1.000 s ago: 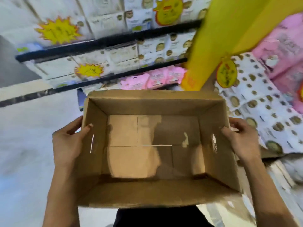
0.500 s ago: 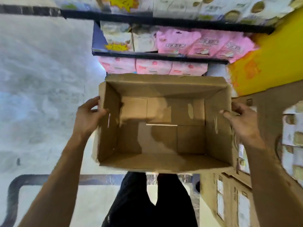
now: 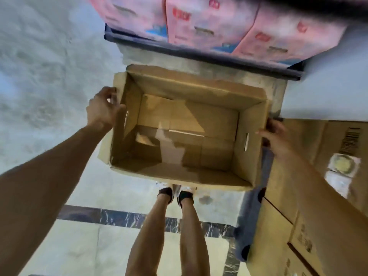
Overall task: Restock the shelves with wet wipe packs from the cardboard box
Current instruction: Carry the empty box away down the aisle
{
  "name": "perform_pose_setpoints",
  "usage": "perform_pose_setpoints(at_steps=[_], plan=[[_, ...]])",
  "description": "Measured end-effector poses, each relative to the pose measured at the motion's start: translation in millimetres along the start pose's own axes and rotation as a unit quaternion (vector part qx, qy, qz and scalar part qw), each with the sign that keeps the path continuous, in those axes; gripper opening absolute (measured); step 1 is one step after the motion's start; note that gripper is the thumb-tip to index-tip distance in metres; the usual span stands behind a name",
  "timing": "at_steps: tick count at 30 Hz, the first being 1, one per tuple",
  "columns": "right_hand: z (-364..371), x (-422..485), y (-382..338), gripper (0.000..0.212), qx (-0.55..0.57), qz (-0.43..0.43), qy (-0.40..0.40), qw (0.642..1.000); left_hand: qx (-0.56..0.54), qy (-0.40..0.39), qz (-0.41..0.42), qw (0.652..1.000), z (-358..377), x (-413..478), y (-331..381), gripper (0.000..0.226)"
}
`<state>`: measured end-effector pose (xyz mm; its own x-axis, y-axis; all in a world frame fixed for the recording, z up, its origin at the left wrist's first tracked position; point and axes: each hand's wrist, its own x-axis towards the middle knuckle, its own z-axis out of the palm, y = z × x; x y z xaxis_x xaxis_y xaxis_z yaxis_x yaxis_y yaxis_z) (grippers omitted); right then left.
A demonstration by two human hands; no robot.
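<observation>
An open brown cardboard box (image 3: 199,92) hangs low over the floor in front of my feet, and nothing lies inside it. My left hand (image 3: 103,107) grips its left wall at the top flap. My right hand (image 3: 275,136) presses on the outside of its right wall, next to a hand slot. Pink wet wipe packs (image 3: 201,22) stand in a row on the lowest shelf (image 3: 199,58) just beyond the box.
More brown cardboard boxes (image 3: 310,196) are stacked at my right, close to my right arm. My bare legs and shoes (image 3: 175,193) stand directly behind the box. Pale tiled floor with a dark marble strip (image 3: 111,218) spreads to the left and behind.
The box has come down from chest height toward the floor while both hands stay on its sides. The view has tilted down from the upper shelves to the bottom shelf and my feet.
</observation>
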<state>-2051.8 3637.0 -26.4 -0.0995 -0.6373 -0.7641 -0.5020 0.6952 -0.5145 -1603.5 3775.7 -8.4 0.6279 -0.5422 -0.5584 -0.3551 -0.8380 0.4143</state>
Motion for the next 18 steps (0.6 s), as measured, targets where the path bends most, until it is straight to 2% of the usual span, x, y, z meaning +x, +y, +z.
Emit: perform_pose_setpoints(at_steps=[3,5,9,15,18], plan=[[23.5,63.0,26.5,0.035,0.009,0.0,-0.011,1.0,-0.003,0.008,-0.005,1.0,51.1,41.3,-26.5,0.052],[34.8,97.4,40.9,0.044,0.017,-0.007,-0.023,1.0,-0.014,0.006,0.003,1.0,75.9,66.1,-39.7,0.055],[57.8,149.5,58.0,0.051,0.058,-0.007,-0.008,0.998,-0.068,-0.026,0.013,0.997,105.6,110.9,-64.1,0.059],[77.3,173.8,67.2,0.045,0.065,-0.017,-0.039,0.997,-0.095,-0.048,0.027,0.994,117.5,140.2,-82.3,0.073],[77.1,165.9,66.4,0.042,0.026,-0.032,-0.031,0.999,-0.093,-0.046,0.017,0.994,123.5,147.0,-88.9,0.073]])
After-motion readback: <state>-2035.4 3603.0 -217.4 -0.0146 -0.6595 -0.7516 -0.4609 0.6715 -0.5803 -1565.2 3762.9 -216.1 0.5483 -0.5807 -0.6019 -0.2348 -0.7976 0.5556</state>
